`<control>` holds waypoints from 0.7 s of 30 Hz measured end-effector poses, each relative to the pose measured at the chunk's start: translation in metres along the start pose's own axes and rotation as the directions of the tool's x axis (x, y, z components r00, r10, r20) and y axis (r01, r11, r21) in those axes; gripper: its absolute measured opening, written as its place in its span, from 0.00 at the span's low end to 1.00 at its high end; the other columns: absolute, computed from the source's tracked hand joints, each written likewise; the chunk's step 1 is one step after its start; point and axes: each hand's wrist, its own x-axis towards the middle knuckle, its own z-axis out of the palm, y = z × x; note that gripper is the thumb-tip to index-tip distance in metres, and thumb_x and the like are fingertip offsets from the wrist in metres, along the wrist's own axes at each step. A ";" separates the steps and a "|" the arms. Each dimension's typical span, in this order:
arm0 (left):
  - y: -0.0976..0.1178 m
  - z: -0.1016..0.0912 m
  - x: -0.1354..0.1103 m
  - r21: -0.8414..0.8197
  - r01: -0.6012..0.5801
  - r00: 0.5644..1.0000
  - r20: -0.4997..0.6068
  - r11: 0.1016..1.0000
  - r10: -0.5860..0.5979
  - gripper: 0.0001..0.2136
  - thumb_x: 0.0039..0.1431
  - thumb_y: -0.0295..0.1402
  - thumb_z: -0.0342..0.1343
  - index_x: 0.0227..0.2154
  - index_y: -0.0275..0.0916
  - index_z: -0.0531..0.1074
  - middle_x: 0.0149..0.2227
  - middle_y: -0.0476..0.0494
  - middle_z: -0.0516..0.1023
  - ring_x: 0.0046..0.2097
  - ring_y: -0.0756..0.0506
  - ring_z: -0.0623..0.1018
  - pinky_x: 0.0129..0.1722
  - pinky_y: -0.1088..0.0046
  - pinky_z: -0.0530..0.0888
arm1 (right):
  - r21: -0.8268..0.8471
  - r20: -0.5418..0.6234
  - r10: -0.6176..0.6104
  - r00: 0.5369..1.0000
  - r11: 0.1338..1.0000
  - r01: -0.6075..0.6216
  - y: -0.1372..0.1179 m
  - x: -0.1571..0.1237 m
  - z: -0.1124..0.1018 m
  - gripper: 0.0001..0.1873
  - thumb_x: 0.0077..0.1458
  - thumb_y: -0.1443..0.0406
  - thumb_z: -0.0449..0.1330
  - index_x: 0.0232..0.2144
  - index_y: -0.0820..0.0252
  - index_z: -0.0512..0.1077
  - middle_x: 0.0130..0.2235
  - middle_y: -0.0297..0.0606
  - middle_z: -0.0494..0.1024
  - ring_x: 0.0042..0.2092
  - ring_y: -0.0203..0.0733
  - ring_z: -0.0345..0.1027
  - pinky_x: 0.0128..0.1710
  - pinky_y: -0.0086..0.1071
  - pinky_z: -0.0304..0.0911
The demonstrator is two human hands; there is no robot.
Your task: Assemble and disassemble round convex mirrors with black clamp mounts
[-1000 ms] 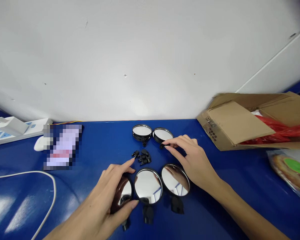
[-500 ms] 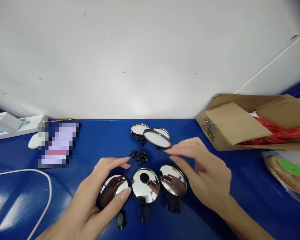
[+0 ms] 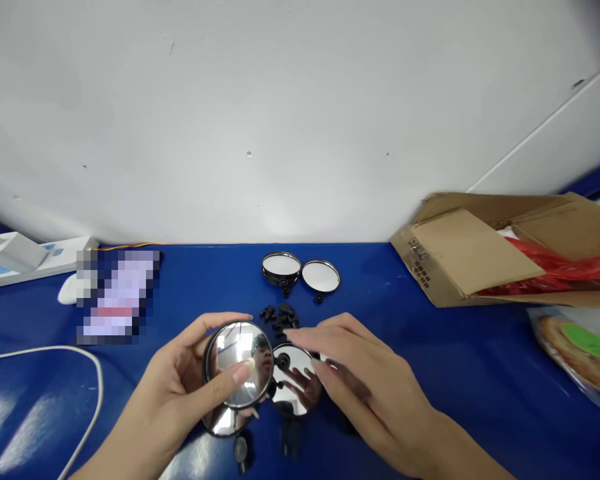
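Note:
My left hand grips a round black-rimmed mirror, thumb across its glass and fingers behind. A black ball stem sticks out from its right side. Beneath it, another round mirror lies partly covered. The middle mirror rests on the table, reflecting fingers. My right hand hovers over that mirror's right side, fingers extended and apart, fingertips close to a small pile of black plastic clips. It hides most of the mirror on the right. Black mounts stand below the mirrors.
Toward the wall lie a stack of round mirrors and a single mirror. An opened cardboard box with red plastic and a wrapped round food item are at right. A blurred phone, power strip and white cable occupy the left.
The mirror that my right hand held near the back stack is now in my left hand. My right hand has let go and moved down and left toward the clips.

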 end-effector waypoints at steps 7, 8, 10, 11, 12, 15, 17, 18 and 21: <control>-0.006 -0.007 0.004 0.037 0.003 0.998 -0.057 0.999 0.000 0.29 0.63 0.45 0.81 0.63 0.47 0.79 0.43 0.41 0.91 0.39 0.38 0.90 0.42 0.64 0.90 | -0.226 0.203 0.271 0.941 0.948 -0.224 0.007 -0.001 -0.006 0.29 0.84 0.66 0.49 0.80 0.43 0.58 0.72 0.38 0.81 0.72 0.50 0.77 0.76 0.60 0.69; -0.008 -0.007 0.004 0.043 0.001 0.998 -0.061 0.999 0.002 0.29 0.62 0.45 0.81 0.62 0.47 0.80 0.42 0.41 0.91 0.39 0.38 0.90 0.41 0.64 0.90 | -0.238 0.226 0.277 0.934 0.946 -0.223 0.008 -0.001 -0.006 0.28 0.84 0.65 0.48 0.79 0.43 0.61 0.72 0.38 0.81 0.71 0.50 0.78 0.75 0.61 0.69; -0.008 -0.007 0.004 0.048 -0.013 0.997 -0.069 0.999 0.016 0.29 0.60 0.46 0.82 0.61 0.47 0.80 0.40 0.42 0.91 0.37 0.38 0.89 0.39 0.66 0.89 | -0.260 0.227 0.264 0.938 0.944 -0.203 0.011 0.000 -0.007 0.25 0.85 0.65 0.47 0.75 0.46 0.69 0.69 0.39 0.84 0.68 0.50 0.80 0.73 0.59 0.70; -0.008 -0.006 0.004 0.051 -0.020 0.997 -0.075 0.999 0.024 0.29 0.60 0.47 0.82 0.60 0.47 0.81 0.39 0.43 0.91 0.37 0.39 0.88 0.38 0.67 0.88 | -0.276 0.203 0.250 0.947 0.942 -0.190 0.012 0.001 -0.008 0.24 0.85 0.65 0.47 0.72 0.48 0.72 0.67 0.40 0.85 0.66 0.50 0.81 0.71 0.58 0.72; -0.006 -0.004 0.003 0.055 -0.024 0.996 -0.086 0.998 0.029 0.29 0.59 0.47 0.83 0.59 0.47 0.82 0.38 0.44 0.90 0.36 0.40 0.88 0.37 0.69 0.88 | -0.296 0.169 0.238 0.957 0.938 -0.181 0.014 0.001 -0.009 0.23 0.85 0.65 0.47 0.69 0.50 0.75 0.65 0.41 0.86 0.64 0.50 0.82 0.68 0.57 0.73; 0.003 0.006 -0.001 0.071 -0.015 0.991 -0.132 0.997 0.024 0.26 0.61 0.47 0.82 0.57 0.47 0.83 0.38 0.47 0.90 0.36 0.42 0.87 0.37 0.72 0.86 | -0.353 0.052 0.202 0.978 0.920 -0.172 0.020 0.002 -0.012 0.19 0.84 0.66 0.50 0.62 0.54 0.79 0.56 0.42 0.90 0.56 0.50 0.85 0.59 0.51 0.75; 0.010 0.013 -0.003 0.064 -0.010 0.988 -0.151 0.998 0.020 0.23 0.62 0.46 0.82 0.55 0.48 0.83 0.37 0.49 0.90 0.37 0.44 0.87 0.38 0.74 0.85 | -0.367 -0.013 0.174 0.985 0.915 -0.166 0.026 0.002 -0.012 0.17 0.83 0.67 0.52 0.58 0.55 0.81 0.52 0.42 0.90 0.51 0.49 0.84 0.52 0.47 0.76; 0.012 0.015 -0.004 0.056 -0.012 0.987 -0.158 0.998 0.020 0.23 0.61 0.45 0.82 0.54 0.48 0.83 0.36 0.50 0.90 0.37 0.44 0.87 0.38 0.75 0.85 | -0.369 -0.043 0.164 0.986 0.914 -0.168 0.029 0.001 -0.013 0.16 0.83 0.67 0.53 0.57 0.56 0.81 0.50 0.42 0.89 0.49 0.48 0.82 0.49 0.45 0.76; 0.014 0.018 -0.005 0.047 -0.018 0.985 -0.173 0.999 0.026 0.23 0.60 0.45 0.83 0.54 0.48 0.83 0.35 0.51 0.89 0.38 0.43 0.87 0.37 0.75 0.85 | -0.384 -0.122 0.173 0.977 0.900 -0.207 0.038 -0.002 -0.011 0.14 0.82 0.66 0.57 0.53 0.55 0.84 0.44 0.41 0.85 0.43 0.47 0.78 0.41 0.41 0.75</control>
